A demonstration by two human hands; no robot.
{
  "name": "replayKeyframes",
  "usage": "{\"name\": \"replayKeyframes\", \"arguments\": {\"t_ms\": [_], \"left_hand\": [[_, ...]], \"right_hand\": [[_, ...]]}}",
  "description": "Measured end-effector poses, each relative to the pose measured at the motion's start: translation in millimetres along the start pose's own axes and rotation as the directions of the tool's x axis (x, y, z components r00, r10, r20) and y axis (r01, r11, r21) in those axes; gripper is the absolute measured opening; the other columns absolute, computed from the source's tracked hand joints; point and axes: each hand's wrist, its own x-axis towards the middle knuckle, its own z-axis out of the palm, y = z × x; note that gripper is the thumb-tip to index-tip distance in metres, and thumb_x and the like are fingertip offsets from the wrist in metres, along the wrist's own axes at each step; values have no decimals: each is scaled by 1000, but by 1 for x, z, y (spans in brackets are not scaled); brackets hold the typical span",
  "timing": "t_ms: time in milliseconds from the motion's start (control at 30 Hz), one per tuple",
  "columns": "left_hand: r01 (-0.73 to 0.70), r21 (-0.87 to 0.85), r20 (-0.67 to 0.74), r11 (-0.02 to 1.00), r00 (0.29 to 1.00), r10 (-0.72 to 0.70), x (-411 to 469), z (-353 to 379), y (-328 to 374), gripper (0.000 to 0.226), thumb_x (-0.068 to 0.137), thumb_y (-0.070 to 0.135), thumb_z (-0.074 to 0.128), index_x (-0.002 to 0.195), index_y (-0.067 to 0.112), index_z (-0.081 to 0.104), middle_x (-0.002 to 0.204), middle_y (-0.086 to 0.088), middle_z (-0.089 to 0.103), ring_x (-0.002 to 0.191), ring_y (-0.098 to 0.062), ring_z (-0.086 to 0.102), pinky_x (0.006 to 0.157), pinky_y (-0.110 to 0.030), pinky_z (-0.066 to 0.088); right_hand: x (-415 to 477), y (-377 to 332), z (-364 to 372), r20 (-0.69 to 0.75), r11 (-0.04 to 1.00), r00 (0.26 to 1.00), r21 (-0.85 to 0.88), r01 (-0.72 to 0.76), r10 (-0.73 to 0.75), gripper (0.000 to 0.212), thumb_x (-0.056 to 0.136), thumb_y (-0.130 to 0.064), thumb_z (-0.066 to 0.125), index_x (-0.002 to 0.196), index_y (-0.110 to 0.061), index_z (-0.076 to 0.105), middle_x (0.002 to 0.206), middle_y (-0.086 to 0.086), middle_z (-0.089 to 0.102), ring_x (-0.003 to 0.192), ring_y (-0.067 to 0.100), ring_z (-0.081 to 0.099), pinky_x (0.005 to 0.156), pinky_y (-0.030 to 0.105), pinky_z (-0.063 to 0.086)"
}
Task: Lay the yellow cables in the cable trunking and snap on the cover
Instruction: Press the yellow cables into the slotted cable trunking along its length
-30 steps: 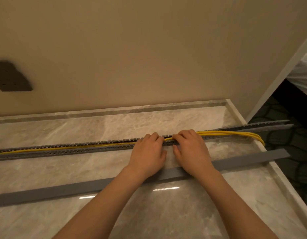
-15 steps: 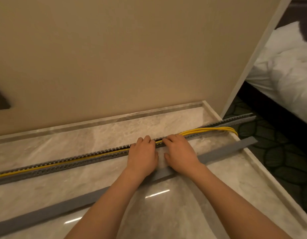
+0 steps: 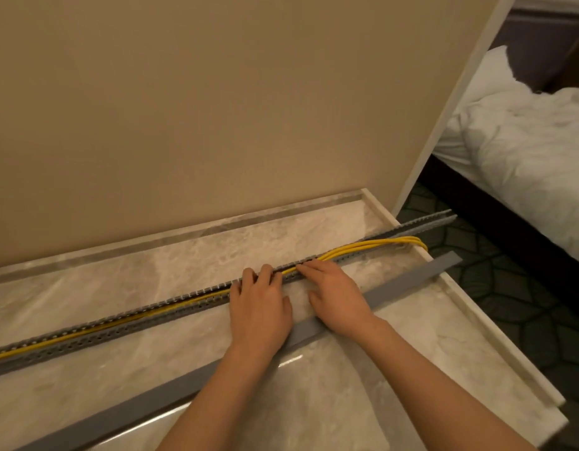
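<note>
Two hands are at work on the middle of the run. The left hand and the right hand lie side by side, palms down, fingers stretched forward, their tips pressing the yellow cables down between the slotted walls of the grey trunking. Neither hand grips anything; they only push.

The trunking stretches across the marble counter, with its right end jutting past the counter's edge. From the left hand away to the left, the cables sit down inside the channel as a thin yellow line. To the right of the right hand they rise out of it and bow toward the near side in a loose loop close to the counter's edge, so I'd say that stretch has yet to be tucked in.

The cover, a long flat grey strip, lies on the counter nearer the person, roughly alongside the trunking and apart from it, passing under both wrists. It isn't fitted anywhere.

So, by my reckoning, more than half of the laying is done; the rest of it, and the whole job of snapping on the cover, is left.
</note>
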Motion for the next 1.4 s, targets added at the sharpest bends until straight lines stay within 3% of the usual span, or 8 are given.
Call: {"name": "replayKeyframes", "arguments": {"t_ms": [100,233,367,500,767,1033,1267,1400], "left_hand": [[40,41,-6,998,999,-40,3,-3,4,34,86,35,42,113,21,58,120,3,47,108,-23,39,88,-36,36],[125,33,-42,992,991,-123,14,-4,9,30,86,36,46,99,19,66,113,1,52,107,-24,41,89,-38,35],[261,-46,-161,964,951,-265,25,-1,25,19,83,27,59,87,11,69,112,-7,58,108,-31,46,88,-43,38],[281,-137,-304,950,901,-310,36,7,53,20,82,21,64,97,7,63,104,-11,62,100,-32,54,91,-47,42],[311,-373,-123,874,917,-379,69,25,96,22,92,31,52,97,18,69,95,0,70,88,-19,60,92,-40,40],[498,-655,149,568,822,-550,74,21,90,22,82,32,67,95,17,75,95,-1,74,87,-11,65,87,-29,50],[512,-665,181,544,817,-547,76,22,86,16,80,31,70,91,20,76,91,4,74,81,-4,63,76,-20,49],[470,-628,184,621,864,-468,79,21,76,14,78,33,72,88,24,76,87,8,74,80,-2,63,77,-25,53]], "right_hand": [[-1,10,-8,-9,979,999,201,-40,43,43,85,-3,53,126,-14,57,135,4,54,132,13,40,106,17,24],[2,26,-22,-76,947,996,322,-22,49,22,86,-10,59,105,-15,71,110,1,70,108,12,60,85,1,31],[10,51,-46,-53,942,996,325,84,-70,16,89,-16,59,98,-16,72,96,-1,73,92,11,65,80,16,41],[17,78,-67,-46,942,985,290,171,-165,16,90,-22,58,97,-19,71,90,-3,73,84,11,65,77,27,48],[43,124,-77,-109,973,970,62,224,-216,23,92,-31,53,104,-18,68,103,0,69,101,19,56,90,37,43],[55,132,-58,-17,986,990,-103,135,-137,38,91,-54,38,101,-31,67,93,-5,70,90,17,60,85,34,35],[60,131,-55,3,995,997,-65,71,-71,40,85,-63,42,96,-35,68,89,-7,70,88,15,58,85,35,35],[61,132,-56,10,993,995,-64,98,-98,41,85,-64,42,94,-35,69,88,-8,70,86,14,59,83,34,35]]}}
